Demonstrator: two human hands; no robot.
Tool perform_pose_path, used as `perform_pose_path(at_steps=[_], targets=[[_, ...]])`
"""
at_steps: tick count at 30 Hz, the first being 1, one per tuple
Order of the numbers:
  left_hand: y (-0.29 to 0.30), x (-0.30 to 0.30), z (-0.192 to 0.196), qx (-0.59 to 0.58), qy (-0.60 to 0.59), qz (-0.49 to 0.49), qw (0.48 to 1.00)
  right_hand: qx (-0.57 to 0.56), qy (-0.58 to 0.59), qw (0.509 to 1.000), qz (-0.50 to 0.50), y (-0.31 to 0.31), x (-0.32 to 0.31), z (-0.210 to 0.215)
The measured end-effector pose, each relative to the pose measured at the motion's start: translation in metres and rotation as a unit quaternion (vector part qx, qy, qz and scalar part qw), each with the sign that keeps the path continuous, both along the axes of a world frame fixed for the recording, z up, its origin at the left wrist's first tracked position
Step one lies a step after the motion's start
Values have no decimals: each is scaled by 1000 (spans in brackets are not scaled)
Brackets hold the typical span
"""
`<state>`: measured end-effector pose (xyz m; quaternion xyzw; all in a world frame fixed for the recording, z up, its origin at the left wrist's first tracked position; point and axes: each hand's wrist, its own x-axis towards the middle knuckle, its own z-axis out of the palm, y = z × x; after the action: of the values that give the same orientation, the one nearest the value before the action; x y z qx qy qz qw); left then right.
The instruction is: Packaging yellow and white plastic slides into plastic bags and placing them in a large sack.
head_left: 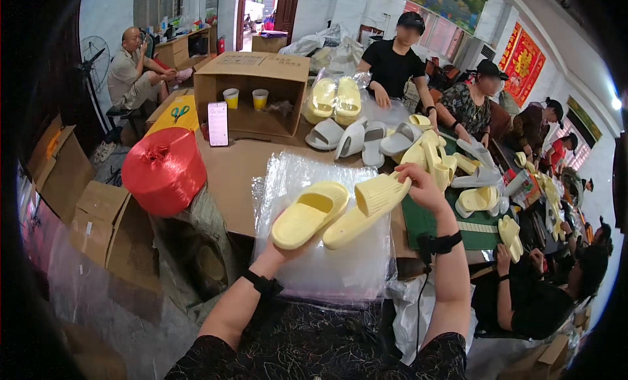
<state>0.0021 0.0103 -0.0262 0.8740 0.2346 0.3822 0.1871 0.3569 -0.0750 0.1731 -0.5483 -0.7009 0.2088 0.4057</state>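
Two pale yellow slippers are in my hands above a stack of clear plastic bags (333, 275). My left hand (282, 252) is beneath the left slipper (310, 214), holding it near its heel; most of the fingers are hidden under the sole. With its fingers closed on the strap, my right hand (422, 182) grips the right slipper (366, 212), which lies tilted with its heel toward the left one. Beyond my right hand sits a heap of loose slippers, yellow ones (433, 156) and grey ones (400, 139).
An open cardboard box (252, 128) holds two cups; a phone (218, 124) leans at its front. A red twine roll (163, 172) stands at left, near green-handled scissors (180, 113). Across a green mat (418, 216), co-workers handle slippers along the right side.
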Motion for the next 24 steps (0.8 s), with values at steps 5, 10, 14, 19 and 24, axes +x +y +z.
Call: perform_pose_path(at_steps=[5,10,14,19,24], targets=[[6,4,7,69,87,47,993,22,-251,953,-168,-6,-18,-50],[-11,-6,40,51,62,51,995,106,-261,906,-316,-25,-77,-54],[-5,-5,25,75,26,37,996,-34,-96,981,-165,-48,-143,-62],[-3,-2,20,99,76,66,990,-62,-237,933,-264,-42,-169,-98],[-10,0,33,76,70,54,993,-141,-211,910,-328,4,-157,-120]])
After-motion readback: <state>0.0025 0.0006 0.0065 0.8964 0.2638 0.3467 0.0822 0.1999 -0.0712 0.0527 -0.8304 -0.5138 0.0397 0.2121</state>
